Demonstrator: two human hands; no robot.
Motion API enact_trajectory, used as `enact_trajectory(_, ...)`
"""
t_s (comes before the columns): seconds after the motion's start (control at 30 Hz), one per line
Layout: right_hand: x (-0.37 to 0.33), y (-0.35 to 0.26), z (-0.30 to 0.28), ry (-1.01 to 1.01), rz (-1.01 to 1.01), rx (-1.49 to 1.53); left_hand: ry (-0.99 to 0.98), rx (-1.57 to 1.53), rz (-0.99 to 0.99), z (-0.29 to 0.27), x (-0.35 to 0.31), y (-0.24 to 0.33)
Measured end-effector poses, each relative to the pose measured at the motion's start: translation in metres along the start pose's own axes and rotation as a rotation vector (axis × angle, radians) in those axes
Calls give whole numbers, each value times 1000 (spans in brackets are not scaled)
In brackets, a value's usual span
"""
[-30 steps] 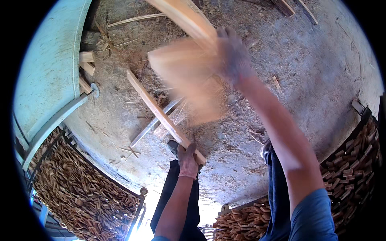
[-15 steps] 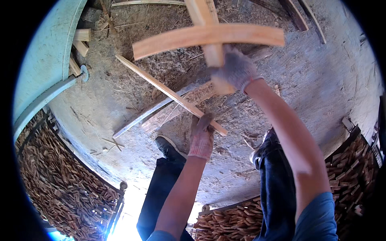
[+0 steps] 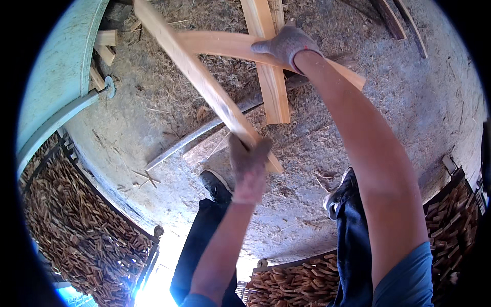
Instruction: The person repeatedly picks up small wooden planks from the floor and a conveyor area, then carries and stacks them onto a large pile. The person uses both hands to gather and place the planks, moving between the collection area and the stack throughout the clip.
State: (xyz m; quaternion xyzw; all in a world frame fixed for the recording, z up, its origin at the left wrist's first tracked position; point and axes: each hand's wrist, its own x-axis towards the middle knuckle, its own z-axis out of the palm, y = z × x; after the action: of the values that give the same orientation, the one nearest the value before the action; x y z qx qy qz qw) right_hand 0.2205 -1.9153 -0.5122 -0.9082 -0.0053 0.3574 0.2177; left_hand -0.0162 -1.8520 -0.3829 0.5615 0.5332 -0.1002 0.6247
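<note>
Both my hands wear knitted work gloves. My left hand (image 3: 249, 166) is closed around the near end of a long pale wooden board (image 3: 204, 84), which slants up and away to the left, partly blurred. Farther off, my right hand (image 3: 290, 45) grips a second wooden board (image 3: 220, 43) from above, its thumb lying along the face; the other fingers are partly hidden. That second board lies across a broad straight plank (image 3: 273, 94) pointing away from me. The left-hand board overlaps the second board's left end in view.
Under the plank lie a thin strip (image 3: 181, 146) and a flat offcut (image 3: 204, 148). Dark-edged strips (image 3: 388, 19) lie at far right, short blocks (image 3: 106, 38) at far left beside a pale green metal panel (image 3: 56, 77). Heaped wood pieces (image 3: 82, 220) fill bins near me; sawdust covers the floor.
My right hand has moved from the broad plank's near end to the crossing board, which now tilts down to the right. The left-hand board has risen and turned its wide face up.
</note>
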Motion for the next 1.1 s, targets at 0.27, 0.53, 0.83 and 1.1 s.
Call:
enact_trajectory(0.27,-40,-9,-17,-375,-173,373,-466,-40,308,6,130,82)
enact_trajectory(0.53,-273,12,-34,-15,-196,784,-458,-18,186,-31,-69,62)
enact_trajectory(0.83,-544,4,-98,-408,442,624,-551,-121,-408,-113,-312,42)
enact_trajectory(1.1,-564,39,16,-346,686,1440,-803,-121,-942,-154,-255,-34)
